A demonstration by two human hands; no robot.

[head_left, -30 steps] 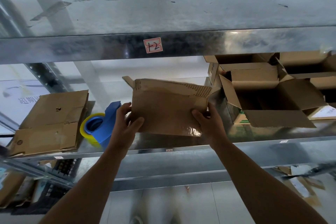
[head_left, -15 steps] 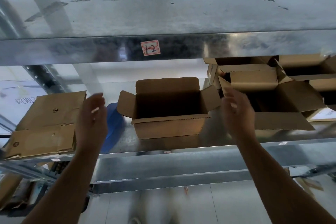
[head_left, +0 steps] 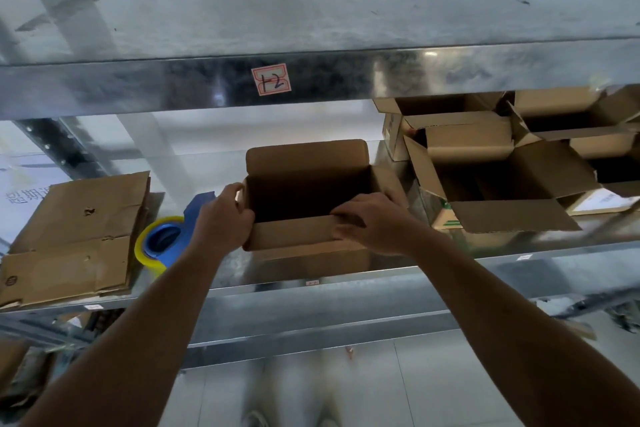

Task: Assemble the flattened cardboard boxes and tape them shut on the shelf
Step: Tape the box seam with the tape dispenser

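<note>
Here the left hand (head_left: 221, 218) and right hand (head_left: 372, 224) grip the open box (head_left: 304, 184).

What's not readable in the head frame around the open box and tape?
- Open box: its floor is in deep shadow, so bottom flaps and any tape are unseen.
- Left side flap: covered by the left hand.
- Front flap's right end: under the right hand.
- Tape dispenser: partly behind the left hand and forearm.
- Flattened cardboard: the count of sheets in the stack is unclear.
</note>
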